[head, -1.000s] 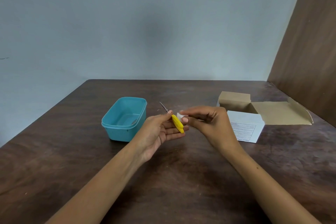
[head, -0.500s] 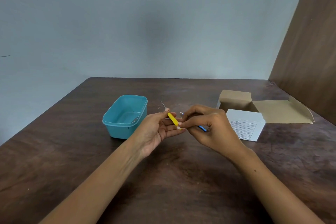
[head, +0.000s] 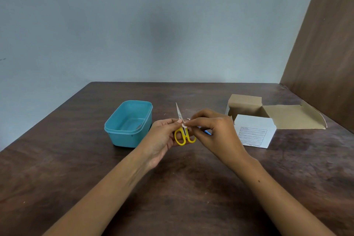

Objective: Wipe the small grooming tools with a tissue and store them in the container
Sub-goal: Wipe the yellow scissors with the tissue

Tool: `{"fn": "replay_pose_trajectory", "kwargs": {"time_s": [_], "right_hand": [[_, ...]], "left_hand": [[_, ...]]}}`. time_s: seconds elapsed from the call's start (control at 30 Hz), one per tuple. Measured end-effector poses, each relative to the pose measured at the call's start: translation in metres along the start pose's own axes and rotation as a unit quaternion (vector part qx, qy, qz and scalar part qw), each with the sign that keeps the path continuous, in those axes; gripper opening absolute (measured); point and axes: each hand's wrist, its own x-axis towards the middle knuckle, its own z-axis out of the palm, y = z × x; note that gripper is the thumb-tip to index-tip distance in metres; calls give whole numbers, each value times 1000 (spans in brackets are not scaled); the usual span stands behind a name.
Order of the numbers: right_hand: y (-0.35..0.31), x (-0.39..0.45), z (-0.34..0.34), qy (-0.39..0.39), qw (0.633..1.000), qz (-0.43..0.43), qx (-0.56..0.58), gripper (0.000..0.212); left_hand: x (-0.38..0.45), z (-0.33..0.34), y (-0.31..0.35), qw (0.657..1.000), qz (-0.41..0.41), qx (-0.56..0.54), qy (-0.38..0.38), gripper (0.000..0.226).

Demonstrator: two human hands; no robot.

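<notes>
The little scissors [head: 183, 130] have two round yellow plastic loops at the bottom and thin shiny metal blades that point up toward 12 o'clock, closed to a sharp tip. They are held up above the table [head: 57, 174], near the middle of the view. The left hand [head: 164, 138] holds them, with its thumb and fingers curled around the spot where the blades meet the loops. The right hand [head: 212, 132] comes in from 3 o'clock and pinches a tiny white bit of tissue [head: 184, 125] against the scissors, right by the left thumb. A thin blue tool [head: 206, 132] peeks out from under the right hand; I cannot tell if the hand holds it or if it lies on the table.

The blue container [head: 128, 123] sits on the table at 9 o'clock from the scissors, just beside the left hand. It is a smooth plastic tub with round corners, a thick rim, and no lid on. Something small and dark lies inside by its right wall, too small to tell what.

At 3 o'clock, past the right hand, is a white cardboard box [head: 254, 133] with printed lines on its front and its brown flaps folded open.

The table is dark brown wood with a streaky grain. It has bare room near the person, and its far edge meets a plain grey-blue wall [head: 153, 25]. A brown wooden panel [head: 325, 44] stands at 2 o'clock.
</notes>
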Motion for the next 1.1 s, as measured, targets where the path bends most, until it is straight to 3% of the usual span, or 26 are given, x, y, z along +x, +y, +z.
{"fn": "replay_pose_trajectory", "kwargs": {"time_s": [0.23,0.43,0.73,0.93,1.1], "right_hand": [[3,0,0,-97,993,-27,-64,17],[-2,0,-1,33,999,17,-21,13],[-3,-1,3,-68,995,-11,-73,17],[-7,0,2,40,999,20,-2,13],[-9,-2,10,-22,999,-3,-36,18]], "left_hand": [[1,-3,0,998,19,46,42,23],[3,2,-5,998,39,47,24,21],[3,-1,-5,997,49,41,38,21],[4,2,-7,997,50,47,25,21],[4,-1,-8,999,37,15,24,25]]}}
